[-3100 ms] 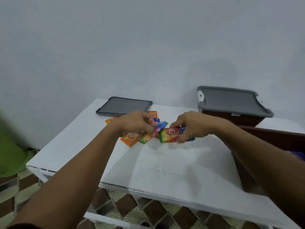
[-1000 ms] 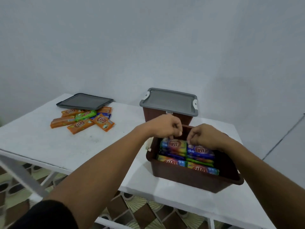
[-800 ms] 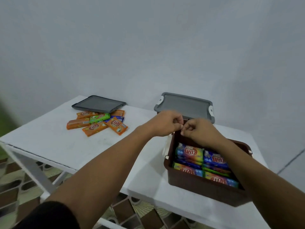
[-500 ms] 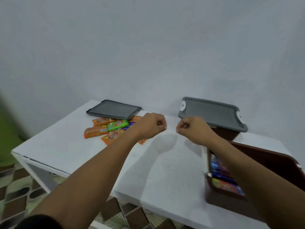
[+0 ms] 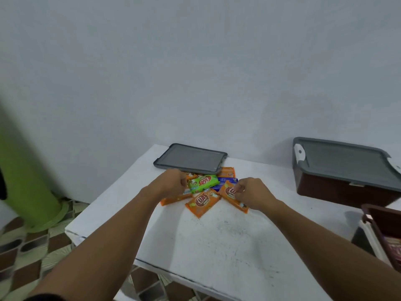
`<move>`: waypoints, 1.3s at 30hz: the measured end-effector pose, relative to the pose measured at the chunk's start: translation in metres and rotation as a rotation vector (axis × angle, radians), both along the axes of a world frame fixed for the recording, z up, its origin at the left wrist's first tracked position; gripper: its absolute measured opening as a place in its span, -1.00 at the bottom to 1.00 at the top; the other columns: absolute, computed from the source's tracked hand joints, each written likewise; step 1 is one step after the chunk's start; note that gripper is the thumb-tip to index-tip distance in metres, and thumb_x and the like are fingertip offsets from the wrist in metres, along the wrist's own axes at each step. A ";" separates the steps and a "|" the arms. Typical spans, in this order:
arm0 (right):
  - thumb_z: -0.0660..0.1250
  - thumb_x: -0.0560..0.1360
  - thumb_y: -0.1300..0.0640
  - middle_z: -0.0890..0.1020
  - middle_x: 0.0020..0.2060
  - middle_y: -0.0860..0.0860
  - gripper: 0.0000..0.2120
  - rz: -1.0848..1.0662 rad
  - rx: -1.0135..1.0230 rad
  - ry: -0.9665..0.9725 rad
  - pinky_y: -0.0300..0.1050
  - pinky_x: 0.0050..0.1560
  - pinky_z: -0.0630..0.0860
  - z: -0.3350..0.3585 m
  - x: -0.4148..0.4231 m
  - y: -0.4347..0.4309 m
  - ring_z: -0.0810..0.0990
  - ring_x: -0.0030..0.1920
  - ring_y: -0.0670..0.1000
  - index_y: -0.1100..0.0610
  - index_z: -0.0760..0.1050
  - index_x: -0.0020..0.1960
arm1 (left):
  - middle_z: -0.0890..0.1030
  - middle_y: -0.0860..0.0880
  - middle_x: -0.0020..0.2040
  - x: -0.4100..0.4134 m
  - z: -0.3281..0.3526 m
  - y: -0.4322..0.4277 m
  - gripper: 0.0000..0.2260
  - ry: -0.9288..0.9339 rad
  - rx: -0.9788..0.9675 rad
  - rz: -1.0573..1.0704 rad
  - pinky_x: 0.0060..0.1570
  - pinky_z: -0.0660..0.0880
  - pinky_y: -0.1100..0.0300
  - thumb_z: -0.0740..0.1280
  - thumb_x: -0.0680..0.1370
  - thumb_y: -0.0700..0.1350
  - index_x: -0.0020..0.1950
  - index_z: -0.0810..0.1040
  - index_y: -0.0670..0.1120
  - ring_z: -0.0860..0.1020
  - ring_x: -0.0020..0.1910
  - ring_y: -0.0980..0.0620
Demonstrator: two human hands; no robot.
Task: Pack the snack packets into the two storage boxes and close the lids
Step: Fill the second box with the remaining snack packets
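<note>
Left hand [image 5: 173,181]: we see its grip pinched on the green packet [image 5: 202,182].
Right hand [image 5: 251,193]: grip clamped on an orange packet [image 5: 232,195].
Packets: piled near the bench's [image 5: 227,240] far edge, beside the loose lid [image 5: 191,158].
Boxes: lidded box [image 5: 345,177] at the far right; open box [image 5: 382,233] at the right edge.

Your loose snack packets [image 5: 204,200], mostly orange with one green [image 5: 203,182], lie fanned beside a flat grey lid [image 5: 191,158]. One brown storage box [image 5: 345,183] stands lidded; the other [image 5: 384,233] sits open, partly filled.
</note>
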State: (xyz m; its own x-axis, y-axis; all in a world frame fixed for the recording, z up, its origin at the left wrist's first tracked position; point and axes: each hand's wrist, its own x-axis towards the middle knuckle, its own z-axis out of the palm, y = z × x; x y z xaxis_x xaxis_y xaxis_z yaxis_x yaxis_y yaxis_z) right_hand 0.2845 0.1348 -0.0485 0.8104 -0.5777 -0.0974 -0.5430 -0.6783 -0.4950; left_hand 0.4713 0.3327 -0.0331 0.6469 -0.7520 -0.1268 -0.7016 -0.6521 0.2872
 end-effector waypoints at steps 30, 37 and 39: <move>0.56 0.31 0.00 0.58 0.10 -0.06 -0.51 0.138 -0.092 0.019 -0.06 -0.23 0.67 0.059 -0.049 -0.018 0.60 -0.05 -0.03 -0.06 0.49 0.19 | 0.71 -0.24 0.03 -0.016 0.023 -0.033 -0.86 0.956 -0.411 -0.032 -0.01 0.62 -0.01 0.43 0.56 -0.21 0.08 0.62 -0.23 0.69 -0.07 -0.15; 0.56 0.31 0.00 0.58 -0.02 -0.14 -0.54 0.038 -0.089 -0.036 -0.06 -0.14 0.68 0.103 -0.154 -0.047 0.64 -0.10 -0.07 -0.13 0.48 0.15 | 0.38 -0.05 -0.33 -0.122 0.048 -0.109 -0.45 1.070 -0.446 -0.144 -0.36 0.33 0.20 0.56 0.38 0.26 0.01 0.46 -0.14 0.33 -0.46 0.06; 0.56 0.30 0.04 0.61 -0.05 -0.14 -0.55 0.017 -0.109 -0.041 -0.15 -0.16 0.63 0.112 -0.194 -0.062 0.63 -0.12 -0.09 -0.09 0.51 0.14 | 0.40 -0.03 -0.27 -0.157 0.055 -0.130 -0.43 1.046 -0.434 -0.245 -0.36 0.28 0.17 0.66 0.26 0.10 0.02 0.41 -0.09 0.33 -0.41 0.06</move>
